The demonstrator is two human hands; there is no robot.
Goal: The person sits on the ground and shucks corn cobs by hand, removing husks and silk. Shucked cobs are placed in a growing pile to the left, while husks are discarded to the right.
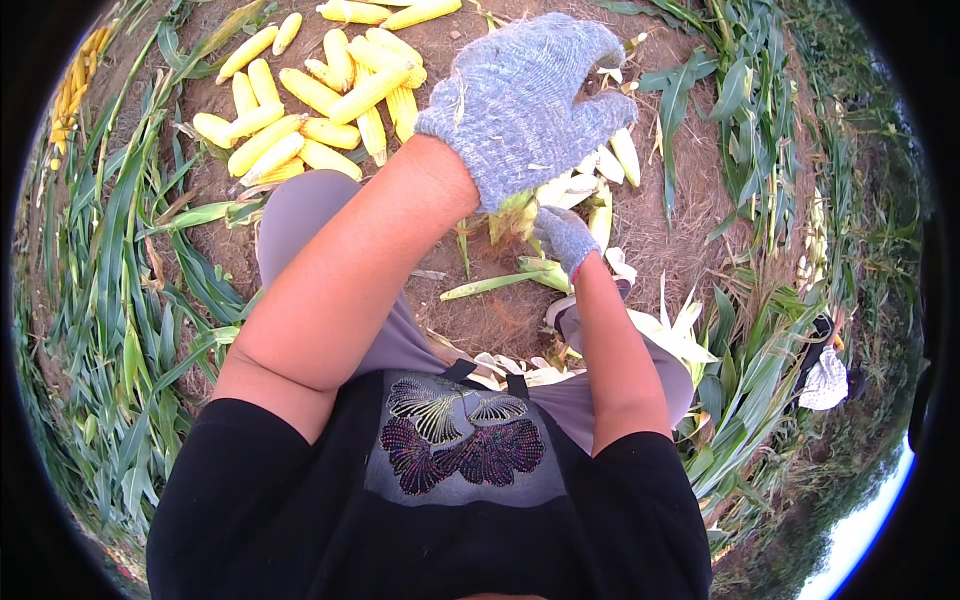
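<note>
My left hand [525, 112], in a grey knit glove, is raised palm down, its fingers curved and its thumb apart from them; its palm is hidden. Just below it, my right hand [566, 236], also gloved, has its fingers closed at a green corn husk [517, 217] with brown silk. The left hand covers much of this husk, so whether an ear is inside cannot be seen. A heap of husked yellow corn ears [330, 112] lies on the soil at the upper left. Pale husks [574, 187] and a whitish ear [625, 156] are beside my hands.
Cut corn stalks and leaves [127, 300] cover the left side, with more stalks [750, 127] at the right. Another pile of corn ears [75, 82] is at the far left. A green husked piece [551, 274] lies near my shoe. Peeled husks [675, 334] rest by my right knee.
</note>
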